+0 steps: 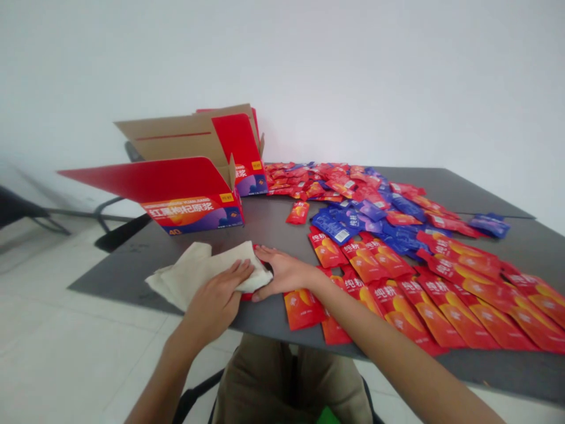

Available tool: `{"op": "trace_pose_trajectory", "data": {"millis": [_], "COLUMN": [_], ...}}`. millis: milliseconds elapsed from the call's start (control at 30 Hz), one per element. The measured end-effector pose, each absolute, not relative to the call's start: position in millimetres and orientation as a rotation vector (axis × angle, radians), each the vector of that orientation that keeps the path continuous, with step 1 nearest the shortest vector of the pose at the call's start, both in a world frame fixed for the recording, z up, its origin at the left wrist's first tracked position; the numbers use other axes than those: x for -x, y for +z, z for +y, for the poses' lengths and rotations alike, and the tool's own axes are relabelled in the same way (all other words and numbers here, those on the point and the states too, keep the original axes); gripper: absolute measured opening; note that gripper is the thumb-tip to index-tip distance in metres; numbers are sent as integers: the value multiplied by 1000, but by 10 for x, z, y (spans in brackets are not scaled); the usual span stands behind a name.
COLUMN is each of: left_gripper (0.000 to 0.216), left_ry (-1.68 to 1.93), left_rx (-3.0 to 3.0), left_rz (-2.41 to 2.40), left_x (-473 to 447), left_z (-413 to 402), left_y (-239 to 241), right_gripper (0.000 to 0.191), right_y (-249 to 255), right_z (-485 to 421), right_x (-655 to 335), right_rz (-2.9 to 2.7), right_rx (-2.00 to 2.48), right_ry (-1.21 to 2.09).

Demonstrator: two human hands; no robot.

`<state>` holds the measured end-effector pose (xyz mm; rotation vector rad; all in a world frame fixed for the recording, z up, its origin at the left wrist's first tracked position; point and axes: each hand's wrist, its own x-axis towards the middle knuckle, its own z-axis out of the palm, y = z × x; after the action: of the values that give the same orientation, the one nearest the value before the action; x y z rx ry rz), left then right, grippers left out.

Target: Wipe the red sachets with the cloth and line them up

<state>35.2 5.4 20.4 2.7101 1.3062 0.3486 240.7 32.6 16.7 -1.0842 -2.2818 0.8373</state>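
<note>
A cream cloth (194, 272) lies crumpled on the near left part of the dark grey table (273, 221). My left hand (217, 299) rests flat on the cloth's right end, fingers stretched out and pressing it down. Under that end a red sachet (247, 295) peeks out, mostly covered. My right hand (286, 272) lies just right of the cloth, fingers curled around the wrapped sachet's edge. Several red sachets (304, 307) lie under and beside my right forearm.
An open red carton (194, 213) with raised cardboard flaps stands at the back left, a second one (248, 171) behind it. Several red and blue sachets (397, 235) cover the table's right half. A lone red sachet (298, 212) lies mid-table. Chair legs (110, 218) stand beyond the table's left edge.
</note>
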Motion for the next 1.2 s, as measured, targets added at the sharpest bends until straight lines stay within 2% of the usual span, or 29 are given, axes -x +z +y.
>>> {"op": "trace_pose_trajectory", "data": {"millis": [167, 367, 600, 800, 967, 1067, 1200], "left_gripper": [56, 56, 56, 57, 57, 56, 58], "left_ry": [327, 388, 322, 417, 322, 325, 378], "left_rx": [-2732, -2749, -2739, -2726, -2710, -2729, -2740], "left_rz": [1364, 1271, 1343, 1280, 1328, 1319, 1287], "left_x": [-454, -310, -489, -318, -483, -497, -342], "left_z": [241, -47, 269, -51, 215, 256, 11], "left_y": [213, 181, 232, 148, 233, 223, 151], "right_gripper": [100, 115, 95, 111, 93, 91, 105], "right_y": [129, 92, 167, 116, 159, 157, 129], "right_z": [343, 362, 318, 358, 330, 324, 348], "right_x": [-2418, -2401, -2414, -2403, -2416, -2416, -2403], "right_rz": [-2254, -2276, -2211, -2249, -2227, -2211, -2249], "right_rx": [1061, 1085, 1043, 1089, 1039, 1025, 1074], "right_ry": [869, 834, 880, 854, 871, 852, 838]}}
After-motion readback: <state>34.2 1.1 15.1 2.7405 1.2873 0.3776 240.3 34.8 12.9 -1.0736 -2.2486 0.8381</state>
